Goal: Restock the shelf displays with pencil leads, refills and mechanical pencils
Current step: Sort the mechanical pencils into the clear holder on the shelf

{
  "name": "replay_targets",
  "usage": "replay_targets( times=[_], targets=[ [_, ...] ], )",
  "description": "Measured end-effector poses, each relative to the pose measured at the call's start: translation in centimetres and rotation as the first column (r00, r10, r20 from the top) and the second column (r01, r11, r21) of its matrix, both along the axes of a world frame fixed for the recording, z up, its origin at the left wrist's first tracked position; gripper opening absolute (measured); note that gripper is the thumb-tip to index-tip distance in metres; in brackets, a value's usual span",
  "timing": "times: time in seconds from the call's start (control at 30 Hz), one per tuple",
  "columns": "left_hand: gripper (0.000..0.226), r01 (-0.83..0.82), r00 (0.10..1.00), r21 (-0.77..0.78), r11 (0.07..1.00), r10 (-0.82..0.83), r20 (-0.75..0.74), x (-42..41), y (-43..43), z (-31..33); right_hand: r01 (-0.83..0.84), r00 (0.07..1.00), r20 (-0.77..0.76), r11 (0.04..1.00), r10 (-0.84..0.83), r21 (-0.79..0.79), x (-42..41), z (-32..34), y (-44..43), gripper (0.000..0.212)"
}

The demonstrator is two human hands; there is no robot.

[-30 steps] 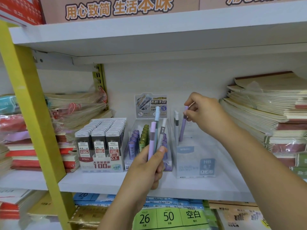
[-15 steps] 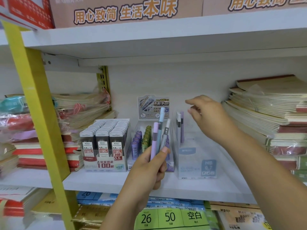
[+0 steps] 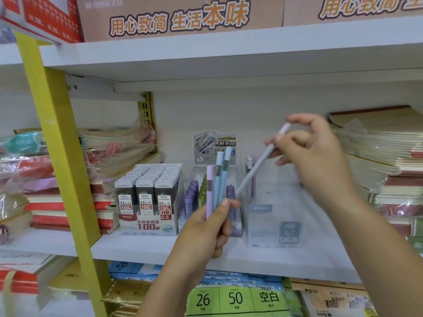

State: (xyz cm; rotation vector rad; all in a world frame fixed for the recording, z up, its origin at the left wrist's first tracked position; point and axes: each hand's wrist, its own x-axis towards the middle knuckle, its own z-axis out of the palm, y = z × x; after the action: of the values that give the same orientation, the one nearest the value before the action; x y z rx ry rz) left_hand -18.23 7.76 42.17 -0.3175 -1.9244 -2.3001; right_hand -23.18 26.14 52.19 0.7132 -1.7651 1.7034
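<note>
- The grey pencil (image 3: 258, 170) hangs tilted in front of the shelf (image 3: 160, 250), tip down near the left thumb. The right hand (image 3: 320, 156) pinches it near its pale cap.
- The left hand (image 3: 206, 227) grips three pencils (image 3: 217, 179) upright, one lilac and two blue.
- Behind, a clear box (image 3: 274, 225) holds two standing pencils (image 3: 253, 187) in its back left corner.
- Left of it stand lead tubes (image 3: 191, 197) and lead boxes (image 3: 146, 193).
</note>
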Motion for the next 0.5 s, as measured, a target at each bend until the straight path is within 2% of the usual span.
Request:
replay_targets(
  times=[0.1,0.2,0.27,0.5],
  targets=[
    [0.025,-0.030,0.999,-0.006,1.000,0.030,0.028,-0.2,-0.4,-0.3,0.159,0.977,-0.156,0.983,-0.143,0.090,-0.2,0.2,1.1,0.027],
    [0.023,-0.037,0.998,-0.004,0.999,0.037,0.045,-0.3,-0.5,-0.4,0.257,0.965,-0.134,0.916,-0.226,0.307,-1.3,-0.7,0.9,0.027],
    [0.025,-0.036,0.998,-0.011,0.999,0.036,0.046,-0.4,-0.5,-0.5,0.249,0.969,-0.100,0.886,-0.227,0.391,-1.8,-1.3,0.5,0.026],
    [0.025,-0.028,0.999,-0.044,0.999,0.030,0.040,-0.4,-0.6,-0.7,0.164,0.986,-0.044,0.877,-0.162,0.452,-2.3,-2.0,0.1,0.026]
  ],
)
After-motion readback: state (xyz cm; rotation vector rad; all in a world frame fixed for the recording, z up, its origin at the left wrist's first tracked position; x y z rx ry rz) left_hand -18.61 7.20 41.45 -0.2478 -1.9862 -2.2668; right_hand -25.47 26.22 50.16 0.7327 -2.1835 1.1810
